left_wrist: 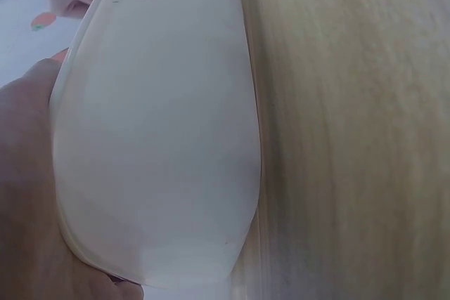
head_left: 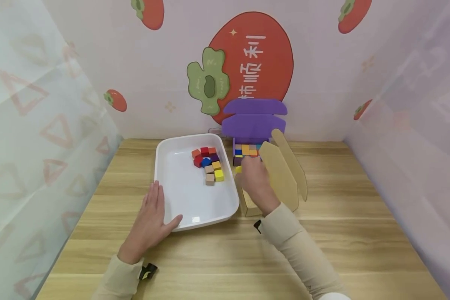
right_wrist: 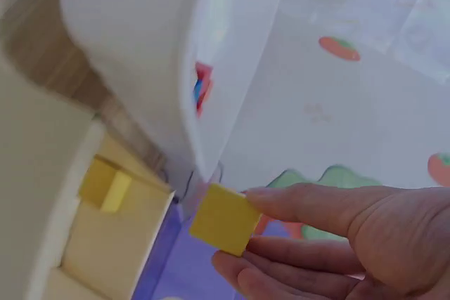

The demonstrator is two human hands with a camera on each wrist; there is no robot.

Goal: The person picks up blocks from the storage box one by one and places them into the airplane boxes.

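Observation:
My right hand (head_left: 256, 177) pinches a yellow cube (right_wrist: 225, 219) between thumb and fingers, above the tan cardboard box (head_left: 252, 207). Another yellow cube (right_wrist: 104, 184) lies inside that box. My left hand (head_left: 151, 221) rests at the near left corner of a white tray (head_left: 180, 206), fingers straight along the rim and thumb spread over the front edge. Inside the tray, toward its right side, sit several wooden cubes: red ones (head_left: 204, 151), a blue one (head_left: 206, 162), a yellow one (head_left: 219, 175) and plain wood ones (head_left: 209, 179).
Behind the tan box stands a purple box (head_left: 253, 125), lid raised, packed with several coloured cubes (head_left: 245, 148). The tan box's lid (head_left: 281, 175) leans open to the right. A printed cloth backdrop (head_left: 153, 75) closes off the back of the wooden table (head_left: 210, 266).

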